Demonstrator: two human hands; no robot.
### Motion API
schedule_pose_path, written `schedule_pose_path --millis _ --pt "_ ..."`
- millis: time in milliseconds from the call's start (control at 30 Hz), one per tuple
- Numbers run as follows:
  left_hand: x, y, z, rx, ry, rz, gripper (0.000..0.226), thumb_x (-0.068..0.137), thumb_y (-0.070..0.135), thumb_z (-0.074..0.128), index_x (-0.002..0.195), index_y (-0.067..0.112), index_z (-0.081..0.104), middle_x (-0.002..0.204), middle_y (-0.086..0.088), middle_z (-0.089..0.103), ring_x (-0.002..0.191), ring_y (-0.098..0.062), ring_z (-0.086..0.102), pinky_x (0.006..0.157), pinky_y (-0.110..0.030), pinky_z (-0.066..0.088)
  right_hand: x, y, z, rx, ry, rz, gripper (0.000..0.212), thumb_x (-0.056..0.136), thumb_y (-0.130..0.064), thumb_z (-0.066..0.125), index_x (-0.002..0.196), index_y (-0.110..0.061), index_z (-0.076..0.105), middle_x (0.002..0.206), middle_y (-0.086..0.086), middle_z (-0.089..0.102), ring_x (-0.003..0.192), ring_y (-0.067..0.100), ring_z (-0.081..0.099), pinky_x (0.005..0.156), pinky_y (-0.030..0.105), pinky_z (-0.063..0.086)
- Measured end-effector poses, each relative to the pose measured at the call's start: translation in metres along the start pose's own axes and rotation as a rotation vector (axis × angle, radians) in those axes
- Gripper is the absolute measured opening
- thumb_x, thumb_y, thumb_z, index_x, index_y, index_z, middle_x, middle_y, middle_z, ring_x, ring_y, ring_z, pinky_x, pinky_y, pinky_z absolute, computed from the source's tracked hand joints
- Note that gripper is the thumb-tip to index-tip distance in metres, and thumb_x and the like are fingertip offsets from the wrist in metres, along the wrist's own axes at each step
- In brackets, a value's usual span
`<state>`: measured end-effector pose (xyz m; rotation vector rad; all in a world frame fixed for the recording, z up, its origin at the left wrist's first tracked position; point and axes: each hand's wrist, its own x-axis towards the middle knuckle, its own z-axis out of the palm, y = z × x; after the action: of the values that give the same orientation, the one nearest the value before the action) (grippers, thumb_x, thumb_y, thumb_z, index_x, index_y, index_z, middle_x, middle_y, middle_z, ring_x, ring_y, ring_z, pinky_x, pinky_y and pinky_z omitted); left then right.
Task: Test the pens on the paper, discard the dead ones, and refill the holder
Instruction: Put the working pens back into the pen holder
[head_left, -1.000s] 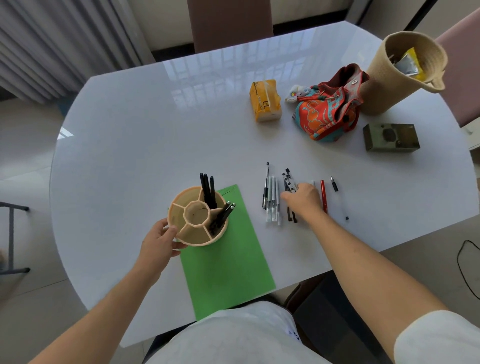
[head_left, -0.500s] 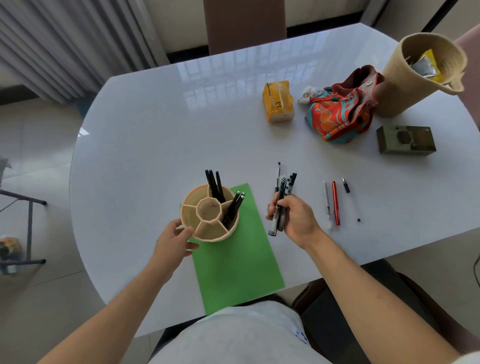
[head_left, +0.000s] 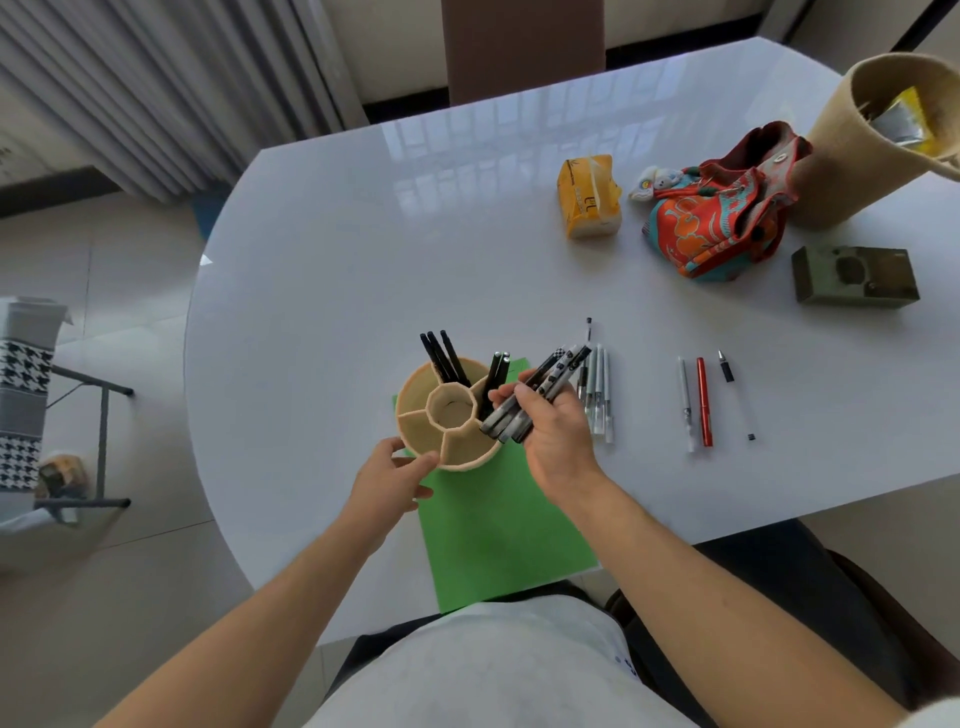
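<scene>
Right hand (head_left: 556, 434) clamps a pen bundle (head_left: 535, 392) mid-barrel over the holder (head_left: 415, 441) (light, stiff, likely slippery), whose rim the left hand (head_left: 389, 480) pinches on green paper (head_left: 498, 530).

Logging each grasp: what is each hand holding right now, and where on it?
The right hand grips a bundle of pens around their lower halves, their tips above the holder. The left hand holds the pen holder at its near rim.
</scene>
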<state>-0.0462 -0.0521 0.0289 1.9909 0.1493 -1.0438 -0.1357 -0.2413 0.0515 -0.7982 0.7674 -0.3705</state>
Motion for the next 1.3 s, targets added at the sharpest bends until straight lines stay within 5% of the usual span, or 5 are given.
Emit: schedule_pose_path --millis 533,700,900,1100,1300 --pt "-0.003 0.003 -0.002 -0.004 -0.004 0.044 0.042 0.094 0.038 0.065 0.129 0.03 0.044 0.107 0.005 0.068 0.079 -0.019 0.074 0.072 -0.037 0.06 -0.004 0.034 0.023 -0.408 0.214 -0.287 0.015 0.089 -0.003 0.061 0.098 -0.015 0.06 0.095 0.001 0.071 0.088 0.023 0.07 0.083 0.048 0.06" --pt "0.002 -0.001 -0.005 -0.02 0.013 0.05 0.043 0.095 0.035 0.064 0.133 0.027 0.045 0.109 0.006 0.067 0.078 -0.021 0.074 0.068 -0.036 0.057 -0.006 0.029 0.007 -0.549 0.187 -0.309 0.03 0.081 -0.034 0.066 0.109 -0.022 0.066 0.105 -0.009 0.068 0.1 0.007 0.064 0.091 0.027 0.054" --pt "0.008 -0.001 -0.012 -0.039 0.039 0.056 0.047 0.097 0.033 0.061 0.14 0.023 0.044 0.113 0.004 0.067 0.081 -0.024 0.074 0.069 -0.037 0.056 0.013 0.006 -0.056 -0.723 0.321 -0.284 0.019 0.094 -0.021 0.065 0.112 -0.02 0.069 0.106 -0.006 0.071 0.094 -0.001 0.065 0.091 0.029 0.057" --pt "0.016 0.001 -0.014 -0.036 0.068 0.076 0.043 0.098 0.032 0.06 0.138 0.022 0.047 0.108 0.002 0.069 0.079 -0.022 0.074 0.067 -0.037 0.057 0.035 -0.039 -0.145 -1.078 0.635 -0.281 0.022 0.091 -0.007 0.06 0.109 -0.004 0.071 0.11 0.015 0.069 0.1 0.032 0.066 0.091 0.038 0.053" --pt "0.02 0.002 -0.013 -0.055 0.074 0.067 0.039 0.098 0.033 0.06 0.134 0.022 0.05 0.108 0.001 0.07 0.078 -0.023 0.074 0.069 -0.04 0.058 0.053 -0.059 -0.185 -1.498 0.561 -0.088 0.032 0.091 -0.011 0.057 0.123 -0.009 0.058 0.126 0.016 0.054 0.095 0.036 0.063 0.08 0.037 0.05"
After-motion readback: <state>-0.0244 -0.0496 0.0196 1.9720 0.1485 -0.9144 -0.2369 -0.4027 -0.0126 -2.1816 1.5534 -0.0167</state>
